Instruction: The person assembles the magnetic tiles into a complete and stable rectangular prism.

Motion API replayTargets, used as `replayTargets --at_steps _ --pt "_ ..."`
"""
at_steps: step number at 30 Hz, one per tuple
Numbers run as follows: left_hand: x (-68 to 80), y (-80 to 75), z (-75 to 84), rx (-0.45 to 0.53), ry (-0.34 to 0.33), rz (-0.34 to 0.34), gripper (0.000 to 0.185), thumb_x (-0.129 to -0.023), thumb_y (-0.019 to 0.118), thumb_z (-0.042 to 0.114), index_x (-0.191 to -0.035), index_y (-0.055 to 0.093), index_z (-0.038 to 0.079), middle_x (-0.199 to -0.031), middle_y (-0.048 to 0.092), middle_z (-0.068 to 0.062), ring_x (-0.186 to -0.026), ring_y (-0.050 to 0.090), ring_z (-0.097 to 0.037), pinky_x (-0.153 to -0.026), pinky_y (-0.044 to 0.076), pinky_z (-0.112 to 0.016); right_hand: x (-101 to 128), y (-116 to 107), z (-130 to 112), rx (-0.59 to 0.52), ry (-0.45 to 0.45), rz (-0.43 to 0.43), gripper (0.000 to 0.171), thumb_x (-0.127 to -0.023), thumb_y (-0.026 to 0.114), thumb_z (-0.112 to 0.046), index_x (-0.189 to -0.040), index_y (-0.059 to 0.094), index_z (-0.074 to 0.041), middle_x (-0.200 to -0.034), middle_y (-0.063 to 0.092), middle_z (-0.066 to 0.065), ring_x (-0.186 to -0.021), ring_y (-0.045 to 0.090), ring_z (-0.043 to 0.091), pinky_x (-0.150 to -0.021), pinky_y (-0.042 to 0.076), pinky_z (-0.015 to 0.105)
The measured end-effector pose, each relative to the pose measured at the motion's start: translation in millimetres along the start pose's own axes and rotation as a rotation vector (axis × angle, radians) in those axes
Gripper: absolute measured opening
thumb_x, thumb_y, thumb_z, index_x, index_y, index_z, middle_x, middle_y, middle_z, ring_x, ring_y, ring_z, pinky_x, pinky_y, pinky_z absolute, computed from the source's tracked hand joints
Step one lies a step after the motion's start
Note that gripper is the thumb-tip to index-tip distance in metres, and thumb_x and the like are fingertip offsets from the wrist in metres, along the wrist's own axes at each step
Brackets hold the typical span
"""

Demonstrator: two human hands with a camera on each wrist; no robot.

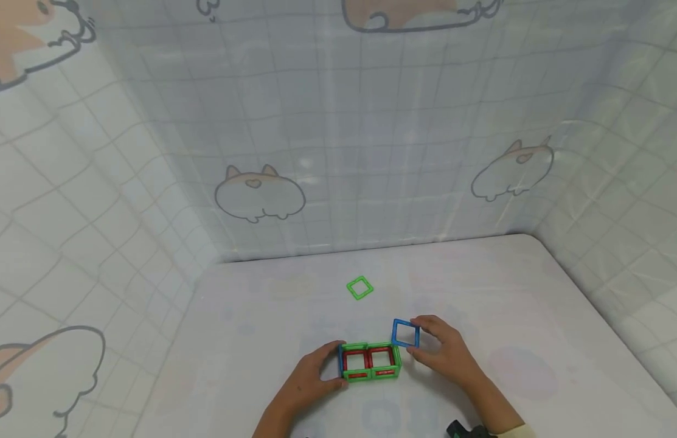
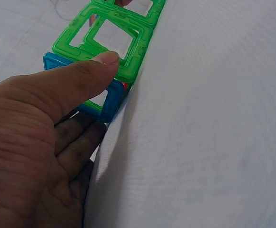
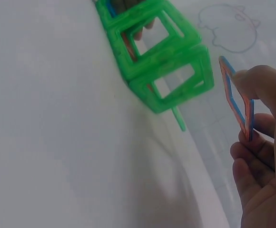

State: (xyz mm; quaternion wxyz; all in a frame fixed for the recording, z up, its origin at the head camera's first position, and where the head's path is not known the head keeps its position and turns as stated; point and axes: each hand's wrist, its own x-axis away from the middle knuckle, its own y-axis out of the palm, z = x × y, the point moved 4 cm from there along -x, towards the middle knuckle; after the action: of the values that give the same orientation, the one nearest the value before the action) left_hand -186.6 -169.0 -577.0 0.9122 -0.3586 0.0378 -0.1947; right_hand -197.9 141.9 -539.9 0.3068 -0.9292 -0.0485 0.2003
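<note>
Two hands at a tile box [image 1: 369, 361], left hand [image 1: 308, 383] gripping its blue end, right hand [image 1: 446, 351] pinching a blue square tile [image 1: 406, 333], green tile [image 1: 360, 288] lying beyond the fingers.

Loose green square tile [image 1: 360, 288] (flat) on white table [image 1: 535, 292].

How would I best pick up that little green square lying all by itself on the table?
The lone green square lies flat, apart from the other pieces. It is an open frame, so probably come from above, slip a fingertip into the hole and pinch one thin side bar with your thumb outside. Any side looks free.
</note>
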Motion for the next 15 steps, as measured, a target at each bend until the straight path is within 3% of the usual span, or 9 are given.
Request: replayTargets --at_steps 7,15 --pt "0.4 -0.1 1.0 0.013 -0.049 -0.012 0.079 -0.078 0.079 0.054 -0.146 0.048 0.03 -0.147 0.052 0.007 -0.141 0.044 -0.024 -0.115 0.037 -0.053 -3.2 10.4 -12.9 -0.023 -0.036 -0.03 0.047 -0.077 0.088 -0.03 -0.12 0.07 -0.023 -0.123 0.064 -0.012 -0.115 0.062 0.014 -0.095 0.058 0.041" --pt "2.9 0.0 3.7 0.046 -0.081 -0.013 0.08 -0.077 0.08 0.052 -0.147 0.049 0.028 -0.148 0.051 0.008 -0.142 0.042 -0.024 -0.117 0.036 -0.053 -7.3 20.5 -34.0 -0.046 -0.111 -0.074 0.049 -0.076 0.088 -0.032 -0.12 0.07 -0.02 -0.123 0.066 -0.007 -0.115 0.062 0.014 -0.096 0.057 0.04"
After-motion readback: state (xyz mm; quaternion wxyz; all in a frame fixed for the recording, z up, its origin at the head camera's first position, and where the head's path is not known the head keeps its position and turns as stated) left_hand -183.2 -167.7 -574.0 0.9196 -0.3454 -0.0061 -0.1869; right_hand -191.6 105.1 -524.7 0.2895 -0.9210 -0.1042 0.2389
